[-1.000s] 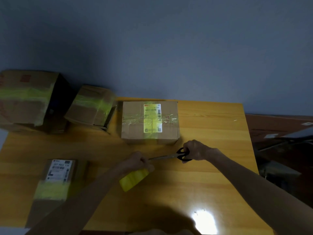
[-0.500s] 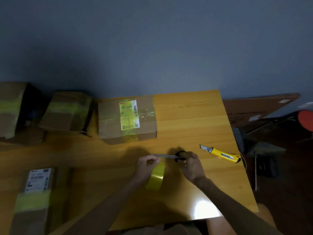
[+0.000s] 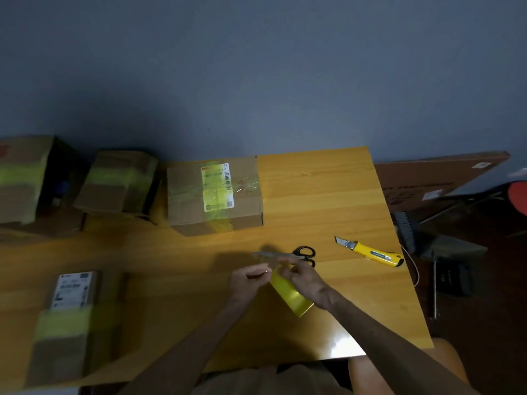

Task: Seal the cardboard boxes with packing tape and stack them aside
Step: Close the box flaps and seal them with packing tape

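Note:
A yellow packing tape roll (image 3: 292, 296) is held low over the wooden table (image 3: 328, 195), between both hands. My left hand (image 3: 247, 280) pinches its upper end. Over the roll, my right hand (image 3: 303, 277) has its fingers curled against it. Black-handled scissors (image 3: 299, 253) lie flat on the table just beyond my fingers, with neither hand on them. A cardboard box (image 3: 194, 201) with a label and yellow tape across its top stands behind them.
A yellow utility knife (image 3: 370, 250) with its blade out lies to the right of the scissors. Two taped boxes (image 3: 117, 181) (image 3: 22, 178) stand at the back left, another taped box (image 3: 68, 323) at the front left. A flat carton (image 3: 427, 178) leans right of the table.
My right hand has laid the scissors on the table and come onto the tape roll. My head has turned to the right, which brought the knife into view.

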